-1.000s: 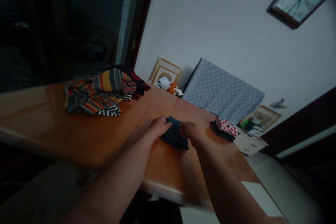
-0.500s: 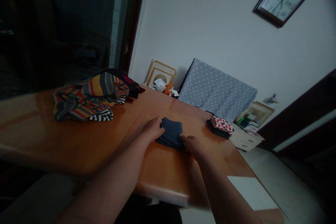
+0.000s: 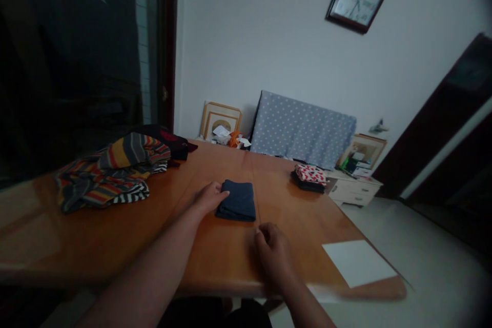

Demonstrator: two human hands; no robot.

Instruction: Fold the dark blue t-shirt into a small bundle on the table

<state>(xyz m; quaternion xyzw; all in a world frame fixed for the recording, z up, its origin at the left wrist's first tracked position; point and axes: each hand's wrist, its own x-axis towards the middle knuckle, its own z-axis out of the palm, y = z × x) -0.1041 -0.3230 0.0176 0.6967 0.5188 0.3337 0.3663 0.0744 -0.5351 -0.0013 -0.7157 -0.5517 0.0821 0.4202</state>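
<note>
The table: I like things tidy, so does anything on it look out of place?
Mainly the striped clothes, crumpled in a heap at the left of the table: they look messy compared with the neatly folded blue cloth and the stack at the right. I see no spill or damage.

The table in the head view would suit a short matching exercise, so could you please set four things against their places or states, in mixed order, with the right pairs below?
Things:
1. Folded blue cloth
2. Striped garment
3. White sheet
4. Red-and-white cloth

Places or states:
A. Flat, near the right-hand corner of the table
B. On top of a dark folded item
C. Touched at its left edge by the left hand
D. Crumpled, on the left part of the table

Right pairs: 1-C, 2-D, 3-A, 4-B
</note>
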